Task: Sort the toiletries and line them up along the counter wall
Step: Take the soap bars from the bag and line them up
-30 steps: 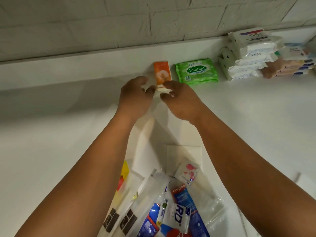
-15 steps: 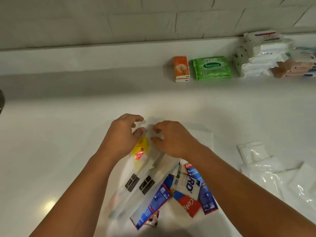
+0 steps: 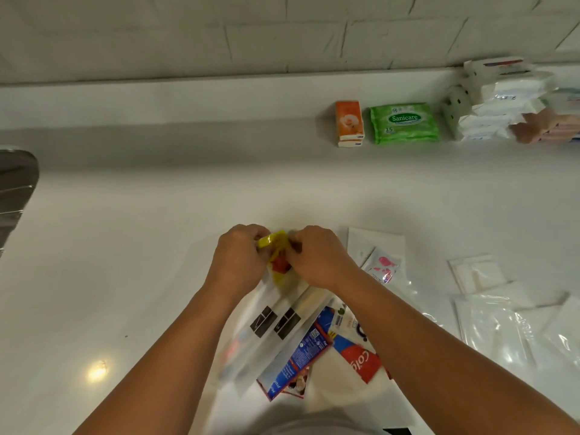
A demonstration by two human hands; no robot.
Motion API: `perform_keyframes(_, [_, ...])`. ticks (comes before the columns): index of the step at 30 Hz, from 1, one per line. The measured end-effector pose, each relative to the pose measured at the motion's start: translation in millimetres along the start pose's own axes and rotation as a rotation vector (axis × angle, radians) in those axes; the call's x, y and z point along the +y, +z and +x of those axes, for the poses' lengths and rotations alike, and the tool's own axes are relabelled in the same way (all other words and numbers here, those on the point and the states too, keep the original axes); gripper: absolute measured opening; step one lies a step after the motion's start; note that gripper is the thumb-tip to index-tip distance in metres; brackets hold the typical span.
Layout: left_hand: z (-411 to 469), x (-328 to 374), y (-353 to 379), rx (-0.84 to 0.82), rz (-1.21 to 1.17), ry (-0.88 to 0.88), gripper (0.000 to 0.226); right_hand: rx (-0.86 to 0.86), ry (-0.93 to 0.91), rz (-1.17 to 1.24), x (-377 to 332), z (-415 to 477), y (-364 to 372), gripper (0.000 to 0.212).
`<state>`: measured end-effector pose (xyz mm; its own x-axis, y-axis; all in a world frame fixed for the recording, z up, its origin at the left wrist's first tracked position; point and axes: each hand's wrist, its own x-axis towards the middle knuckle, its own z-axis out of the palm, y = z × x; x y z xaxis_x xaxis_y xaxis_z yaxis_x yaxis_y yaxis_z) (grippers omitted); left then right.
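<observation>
Two hands pinch a yellow packet over the white counter.

- The small yellow-and-red sachet at the frame's centre was largely covered by the left hand and the right hand; its print could not be read.
- The long clear plastic packets with black squares below the hands were blurred, and their contents could not be told.
- The red-and-white toothpaste tube at lower centre was partly under the right forearm, its lettering only partly legible.
- The stack of white wipe packs at the upper right was soft, its labels unreadable.
- The peach-coloured packs ran off the right edge.
- The grey metallic object was cut by the left edge; what it was could not be told.
</observation>
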<state>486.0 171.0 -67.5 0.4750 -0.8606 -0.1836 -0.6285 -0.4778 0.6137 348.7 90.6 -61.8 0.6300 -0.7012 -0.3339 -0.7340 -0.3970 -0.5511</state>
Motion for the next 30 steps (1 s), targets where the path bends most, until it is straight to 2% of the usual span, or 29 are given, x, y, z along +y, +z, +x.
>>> perform_keyframes(3, [7,7,-1,0.082,-0.082,0.037,0.023,0.080,0.029,0.196,5,5,-2,0.021])
perform_keyframes(7, [20,19,-6,0.175,-0.159,0.098,0.021,0.141,0.040,0.461,11,9,-10,0.033])
perform_keyframes(12, [36,41,-10,0.273,-0.274,0.161,0.030,0.275,0.032,0.692,21,18,-26,0.036])
perform_keyframes(14, [42,50,-7,0.251,-0.319,0.110,0.040,0.332,0.055,0.776,25,23,-34,0.034])
perform_keyframes(16, [48,56,0,0.158,-0.391,0.026,0.049,0.387,0.060,0.851,31,28,-40,0.032])
perform_keyframes(19, [55,61,13,0.012,-0.513,-0.067,0.051,0.453,0.071,0.910,43,37,-48,0.027])
perform_keyframes(21, [59,67,21,-0.038,-0.567,-0.078,0.043,0.488,0.095,0.967,52,43,-52,0.023])
perform_keyframes(26, [87,90,30,0.020,-0.617,-0.085,0.031,0.544,0.148,1.068,65,61,-67,0.007])
perform_keyframes(30, [124,111,35,0.076,-0.642,-0.058,0.022,0.613,0.105,0.859,74,83,-89,0.015])
